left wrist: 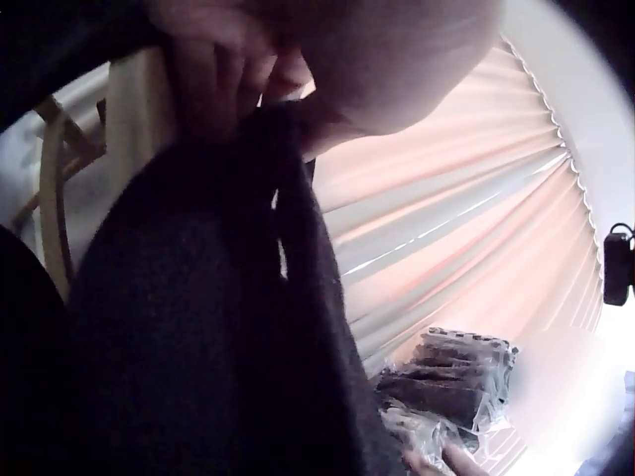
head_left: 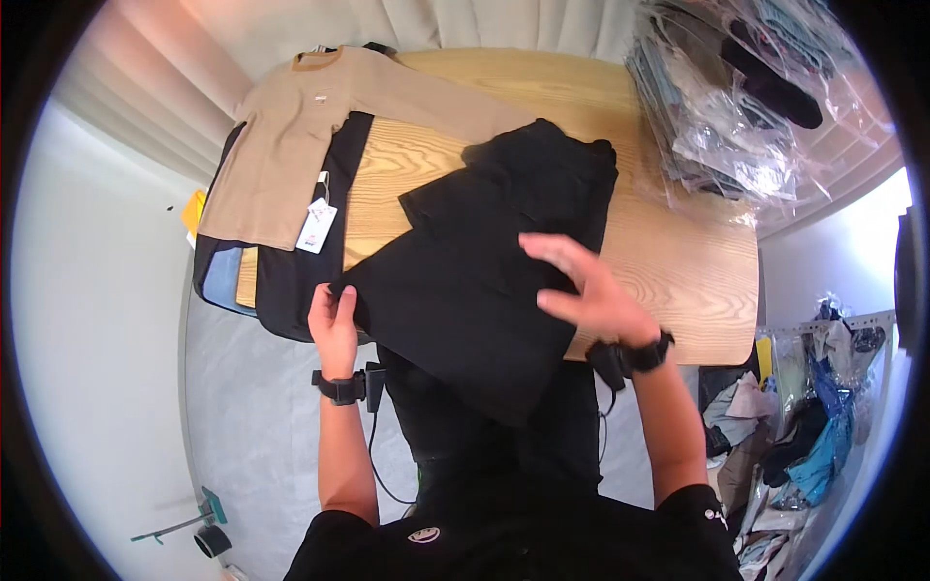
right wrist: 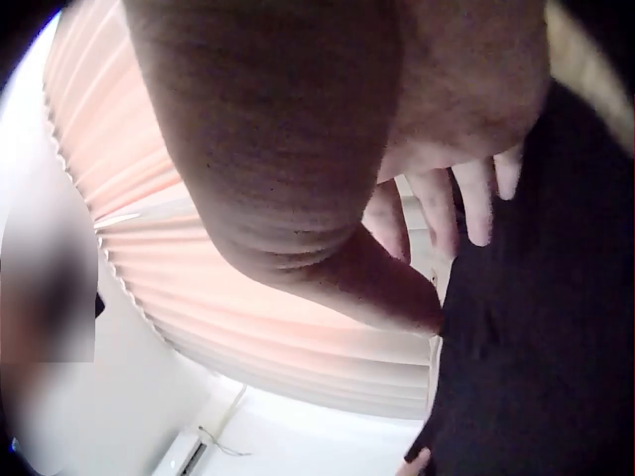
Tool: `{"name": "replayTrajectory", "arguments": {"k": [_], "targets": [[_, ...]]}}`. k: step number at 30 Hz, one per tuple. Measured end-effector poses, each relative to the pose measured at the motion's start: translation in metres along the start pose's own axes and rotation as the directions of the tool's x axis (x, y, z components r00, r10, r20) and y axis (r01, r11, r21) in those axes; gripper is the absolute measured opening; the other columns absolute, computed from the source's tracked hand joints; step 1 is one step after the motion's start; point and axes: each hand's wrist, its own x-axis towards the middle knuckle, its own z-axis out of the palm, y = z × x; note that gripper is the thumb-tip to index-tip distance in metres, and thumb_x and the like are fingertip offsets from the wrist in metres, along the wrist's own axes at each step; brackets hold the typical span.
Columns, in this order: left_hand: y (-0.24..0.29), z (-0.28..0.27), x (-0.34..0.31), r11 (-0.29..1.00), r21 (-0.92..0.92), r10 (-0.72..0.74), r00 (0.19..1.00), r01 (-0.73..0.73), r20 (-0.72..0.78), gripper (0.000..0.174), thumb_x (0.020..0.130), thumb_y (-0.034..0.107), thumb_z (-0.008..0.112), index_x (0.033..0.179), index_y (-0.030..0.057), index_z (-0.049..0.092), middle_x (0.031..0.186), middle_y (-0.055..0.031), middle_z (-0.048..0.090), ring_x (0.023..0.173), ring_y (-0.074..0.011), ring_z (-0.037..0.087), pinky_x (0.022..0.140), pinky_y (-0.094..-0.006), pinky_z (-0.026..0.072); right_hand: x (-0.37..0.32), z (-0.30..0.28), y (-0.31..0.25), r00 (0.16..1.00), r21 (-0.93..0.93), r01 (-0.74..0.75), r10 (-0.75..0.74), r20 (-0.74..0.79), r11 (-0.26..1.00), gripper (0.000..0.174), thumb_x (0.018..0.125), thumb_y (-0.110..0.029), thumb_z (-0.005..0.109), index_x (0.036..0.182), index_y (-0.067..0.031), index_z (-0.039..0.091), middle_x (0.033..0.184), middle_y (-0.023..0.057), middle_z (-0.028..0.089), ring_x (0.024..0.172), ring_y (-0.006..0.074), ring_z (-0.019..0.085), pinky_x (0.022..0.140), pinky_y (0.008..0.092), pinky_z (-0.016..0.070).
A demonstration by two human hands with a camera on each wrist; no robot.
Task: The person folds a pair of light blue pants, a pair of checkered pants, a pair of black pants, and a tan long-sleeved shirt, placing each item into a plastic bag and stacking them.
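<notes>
Black garment [head_left: 465, 276] draped over near edge of table [head_left: 688, 300]; left corner pinched by left hand [head_left: 335, 324]; right hand [head_left: 603, 298] unfilled, fingers apart. Cloth could be skewed by one-sided pulling.

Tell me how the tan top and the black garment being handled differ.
Colour: the tan top is light brown, while the black garment is dark.
Handling: no hand is on the tan top, while the black garment is in the grip of the left hand.
Both are clothes lying at least partly over the wooden table.
</notes>
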Motion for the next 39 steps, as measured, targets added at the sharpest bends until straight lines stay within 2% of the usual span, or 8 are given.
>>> {"name": "replayTrajectory", "arguments": {"k": [10, 16, 19, 21, 23, 30, 34, 39], "targets": [[0.004, -0.018, 0.006, 0.989, -0.039, -0.139, 0.99, 0.141, 0.037, 0.028, 0.09, 0.005, 0.056, 0.116, 0.0037, 0.046, 0.093, -0.0051, 0.064, 0.081, -0.0067, 0.055, 0.069, -0.0184, 0.0428, -0.083, 0.095, -0.004, 0.988, -0.811, -0.09, -0.048, -0.143, 0.578, 0.068, 0.057, 0.006, 0.058, 0.122, -0.0139, 0.054, 0.141, 0.0119, 0.034, 0.135, 0.0328, 0.026, 0.109, 0.0552, 0.0157], [0.013, -0.029, -0.003, 0.899, -0.297, -0.278, 0.943, 0.323, 0.183, 0.039, 0.084, 0.003, 0.053, 0.122, 0.0024, 0.045, 0.106, -0.0105, 0.062, 0.09, -0.0183, 0.061, 0.079, -0.0288, 0.048, -0.087, 0.09, 0.016, 0.954, -0.763, -0.044, -0.199, -0.224, 0.645, 0.054, 0.058, 0.005, 0.061, 0.11, -0.0117, 0.058, 0.126, 0.0047, 0.053, 0.127, 0.0266, 0.041, 0.107, 0.0533, 0.0228], [-0.012, -0.043, -0.017, 0.479, -0.614, -0.21, 0.761, 0.627, 0.614, 0.051, 0.077, 0.012, 0.053, 0.126, -0.0024, 0.047, 0.12, -0.0165, 0.057, 0.109, -0.0303, 0.056, 0.093, -0.0417, 0.0459, -0.088, 0.077, 0.004, 0.891, -0.528, 0.002, -0.241, -0.384, 0.849, 0.037, 0.065, 0.001, 0.065, 0.1, -0.0066, 0.059, 0.106, 0.0064, 0.065, 0.111, 0.0265, 0.058, 0.106, 0.0516, 0.0278], [-0.051, -0.051, -0.051, 0.475, -0.628, -0.42, 0.786, 0.617, 0.454, 0.043, 0.088, 0.022, 0.053, 0.124, -0.0009, 0.049, 0.125, -0.0139, 0.054, 0.109, -0.0286, 0.055, 0.094, -0.041, 0.0442, -0.095, 0.069, -0.005, 0.861, -0.424, 0.008, -0.222, -0.457, 0.906, 0.033, 0.068, -0.002, 0.067, 0.099, -0.0061, 0.059, 0.104, 0.0078, 0.065, 0.108, 0.0276, 0.06, 0.105, 0.0516, 0.0297], [-0.068, -0.031, -0.09, 0.886, -0.086, -0.406, 0.852, 0.456, 0.33, 0.038, 0.094, 0.022, 0.049, 0.127, 0.0049, 0.046, 0.125, -0.0109, 0.051, 0.112, -0.0236, 0.051, 0.095, -0.0377, 0.0433, -0.103, 0.061, -0.009, 0.832, -0.297, 0.032, -0.19, -0.522, 0.954, 0.027, 0.074, -0.01, 0.068, 0.099, -0.0051, 0.058, 0.101, 0.0114, 0.066, 0.104, 0.028, 0.062, 0.103, 0.0508, 0.0328], [-0.061, 0.059, -0.142, 0.887, -0.451, -0.191, 0.968, 0.099, -0.163, 0.036, 0.094, 0.019, 0.048, 0.128, 0.0088, 0.045, 0.126, -0.0102, 0.048, 0.115, -0.0234, 0.048, 0.096, -0.0386, 0.0419, -0.135, 0.068, -0.008, 0.848, -0.019, 0.065, -0.065, -0.527, 0.998, 0.024, 0.079, -0.011, 0.064, 0.1, -0.0014, 0.058, 0.103, 0.0164, 0.064, 0.105, 0.031, 0.061, 0.102, 0.0501, 0.0347], [-0.054, 0.045, -0.125, 0.947, -0.28, 0.118, 0.98, -0.16, -0.159, 0.035, 0.094, 0.018, 0.048, 0.129, 0.011, 0.045, 0.128, -0.0098, 0.047, 0.117, -0.0232, 0.046, 0.097, -0.0392, 0.0412, -0.139, 0.06, -0.007, 0.889, -0.384, 0.114, -0.267, -0.372, 0.916, 0.026, 0.082, -0.007, 0.056, 0.108, -0.0046, 0.058, 0.119, 0.0166, 0.056, 0.116, 0.0326, 0.052, 0.102, 0.0489, 0.0358], [-0.016, 0.017, -0.065, 0.569, 0.311, 0.719, 0.644, -0.761, 0.262, 0.037, 0.084, 0.008, 0.061, 0.121, 0.0129, 0.054, 0.126, -0.0123, 0.047, 0.119, -0.0256, 0.044, 0.097, -0.0391, 0.0388, -0.127, 0.042, 0.006, 0.989, -0.909, -0.005, -0.134, -0.066, 0.416, 0.045, 0.08, -0.007, 0.051, 0.123, -0.0164, 0.054, 0.136, 0.0083, 0.043, 0.129, 0.0302, 0.038, 0.106, 0.0485, 0.0297]]}}
